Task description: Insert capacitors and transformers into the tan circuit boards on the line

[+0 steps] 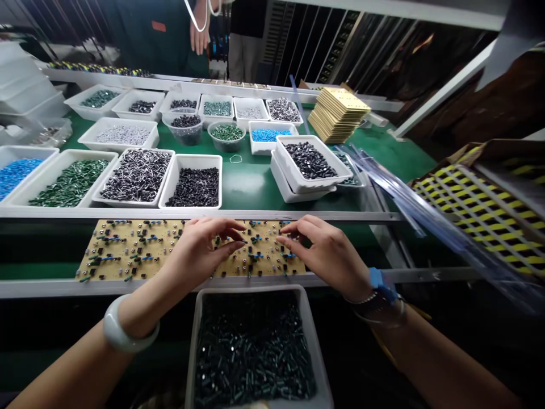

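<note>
Circuit board (114,270), tan and dotted with components (143,233), lies flat between 2 pale rails (42,288), under my hands. My left hand (208,244) is over its middle (I can't tell if it's 1 panel or several, with so much covered), thumb and forefinger curled toward each other; a dark speck (243,241) shows near the tips, but I can't tell if it is pinched. My right hand (319,244) is over the right end, thumb and forefinger nearly meeting, any grip unclear to me. Nearest me sits a bin (251,288) of dark green parts. Past the far rail, 4 trays (191,161) stand in a row, with stacked panels (336,116) farther back, right. A co-worker's hand (199,40) hangs opposite.
</note>
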Motion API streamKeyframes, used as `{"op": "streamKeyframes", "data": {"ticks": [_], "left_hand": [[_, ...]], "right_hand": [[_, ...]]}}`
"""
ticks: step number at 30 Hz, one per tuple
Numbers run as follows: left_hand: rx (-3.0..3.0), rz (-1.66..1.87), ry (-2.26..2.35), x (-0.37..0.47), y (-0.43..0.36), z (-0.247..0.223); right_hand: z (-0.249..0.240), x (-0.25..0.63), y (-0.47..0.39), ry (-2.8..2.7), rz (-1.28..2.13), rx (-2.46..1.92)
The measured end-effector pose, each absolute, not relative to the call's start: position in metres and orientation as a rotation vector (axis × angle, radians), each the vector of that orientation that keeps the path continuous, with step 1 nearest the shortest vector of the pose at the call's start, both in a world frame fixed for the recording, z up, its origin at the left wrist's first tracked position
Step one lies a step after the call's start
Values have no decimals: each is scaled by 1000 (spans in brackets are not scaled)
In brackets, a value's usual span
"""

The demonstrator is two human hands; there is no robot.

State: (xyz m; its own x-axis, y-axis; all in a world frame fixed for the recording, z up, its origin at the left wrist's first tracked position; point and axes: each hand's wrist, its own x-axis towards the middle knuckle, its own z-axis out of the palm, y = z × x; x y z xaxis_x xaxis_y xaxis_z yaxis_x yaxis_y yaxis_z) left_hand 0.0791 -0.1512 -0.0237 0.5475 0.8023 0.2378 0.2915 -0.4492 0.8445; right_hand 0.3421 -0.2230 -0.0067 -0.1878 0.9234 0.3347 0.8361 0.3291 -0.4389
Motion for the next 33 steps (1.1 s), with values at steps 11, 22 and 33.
{"op": "streamKeyframes", "data": {"ticks": [11, 22, 33], "left_hand": [[2372, 790, 932, 88, -141, -19], [2668, 579, 1003, 99, -139, -10], [2693, 660, 897, 99, -139, -13]], "right_hand": [[-10, 310, -258, -2287, 334, -1277], [-42, 273, -299, -2772, 450, -1130], [-43, 275, -300, -2775, 445, -1122]]}}
